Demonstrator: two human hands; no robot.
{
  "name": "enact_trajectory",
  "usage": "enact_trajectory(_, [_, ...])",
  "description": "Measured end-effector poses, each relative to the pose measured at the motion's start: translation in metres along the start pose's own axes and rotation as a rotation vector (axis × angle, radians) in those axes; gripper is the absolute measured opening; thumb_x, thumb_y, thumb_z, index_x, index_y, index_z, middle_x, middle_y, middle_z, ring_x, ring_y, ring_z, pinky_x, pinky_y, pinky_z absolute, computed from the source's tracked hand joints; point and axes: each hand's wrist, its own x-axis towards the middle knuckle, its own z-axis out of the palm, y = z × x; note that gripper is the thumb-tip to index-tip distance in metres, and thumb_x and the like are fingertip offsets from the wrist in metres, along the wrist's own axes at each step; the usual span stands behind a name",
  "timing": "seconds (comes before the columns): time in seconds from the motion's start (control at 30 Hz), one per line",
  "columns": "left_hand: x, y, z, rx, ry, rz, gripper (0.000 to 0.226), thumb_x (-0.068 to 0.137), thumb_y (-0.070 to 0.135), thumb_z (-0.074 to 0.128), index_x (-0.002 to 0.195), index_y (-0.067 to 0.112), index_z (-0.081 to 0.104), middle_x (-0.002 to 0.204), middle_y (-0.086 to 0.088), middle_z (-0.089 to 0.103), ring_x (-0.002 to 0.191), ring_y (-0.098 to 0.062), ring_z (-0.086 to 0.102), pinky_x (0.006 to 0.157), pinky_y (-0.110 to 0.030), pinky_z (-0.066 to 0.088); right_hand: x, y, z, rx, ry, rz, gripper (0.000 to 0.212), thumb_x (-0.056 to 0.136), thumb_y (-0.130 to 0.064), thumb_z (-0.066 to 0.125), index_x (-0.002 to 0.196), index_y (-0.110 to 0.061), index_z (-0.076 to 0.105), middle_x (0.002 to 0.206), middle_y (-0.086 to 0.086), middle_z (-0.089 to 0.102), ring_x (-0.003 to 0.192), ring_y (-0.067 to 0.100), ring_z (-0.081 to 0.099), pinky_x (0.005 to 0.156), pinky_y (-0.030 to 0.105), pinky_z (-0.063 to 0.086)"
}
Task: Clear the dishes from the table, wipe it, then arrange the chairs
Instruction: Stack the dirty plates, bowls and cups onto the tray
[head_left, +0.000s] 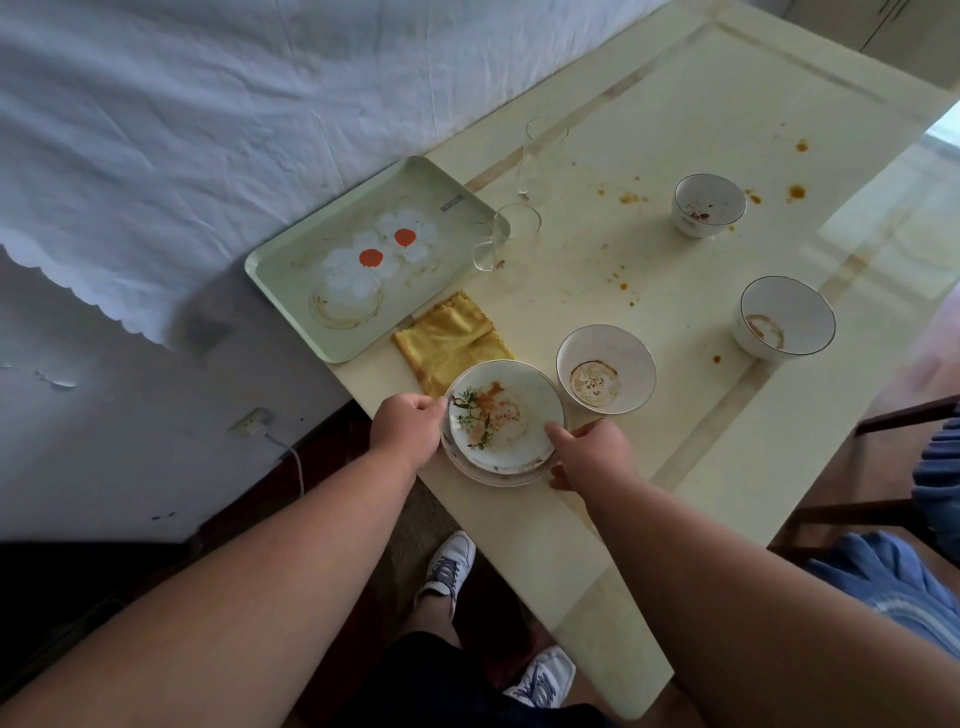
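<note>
Stained stacked plates (506, 421), table's (727, 130) near edge

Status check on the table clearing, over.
Both hands, left and right, grip the stacked plates at the table's near edge. Tray holds no dishes. Three dirty bowls, two glasses, yellow cloth remain.

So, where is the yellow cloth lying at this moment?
In the head view the yellow cloth lies on the table, between the flowered tray and the stacked plates, whose rim hides its near corner.
</note>
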Motion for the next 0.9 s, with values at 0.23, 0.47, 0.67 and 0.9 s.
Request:
enact_trajectory(0.23, [0.016,-0.016,0.006,-0.101,-0.048,-0.073,0.061,0.069,0.055,0.087,0.117,0.017,0.079,0.103,-0.001,0.082,0.096,-0.022,0.079,0.09,-0.045,0.066,0.088,0.059,0.026,0.148,0.038,0.077,0.082,0.043,-0.078,0.077,0.102,-0.021,0.068,0.092,0.005,0.079,0.081,0.034,0.079,0.076,0.053,0.068])
enact_trajectory(0.47, [0.009,-0.016,0.002,-0.127,-0.001,-0.049,0.045,0.077,0.035,0.097,0.114,0.016,0.079,0.099,0.001,0.081,0.092,-0.018,0.079,0.088,-0.041,0.066,0.006,0.003,0.011,0.357,-0.026,0.133,0.014,0.097,-0.022,0.081,0.1,-0.01,0.077,0.096,0.015,0.08,0.085,0.037,0.081,0.075,0.053,0.07])
enact_trajectory(0.67, [0.005,-0.017,-0.012,-0.17,0.043,-0.016,0.035,0.081,0.031,0.095,0.108,0.016,0.079,0.094,0.005,0.081,0.09,-0.014,0.078,0.09,-0.039,0.066,-0.008,-0.001,0.02,0.474,-0.072,0.164,0.023,0.099,-0.019,0.08,0.113,-0.005,0.067,0.107,0.02,0.077,0.092,0.036,0.081,0.074,0.051,0.07])
enact_trajectory(0.9, [0.013,-0.002,-0.053,-0.211,0.078,0.012,0.029,0.083,0.027,0.094,0.104,0.015,0.08,0.089,0.004,0.08,0.083,-0.014,0.079,0.084,-0.04,0.067,-0.021,-0.041,0.033,0.463,-0.098,0.095,0.023,0.1,-0.021,0.079,0.112,-0.005,0.067,0.111,0.02,0.076,0.096,0.036,0.08,0.073,0.049,0.07])
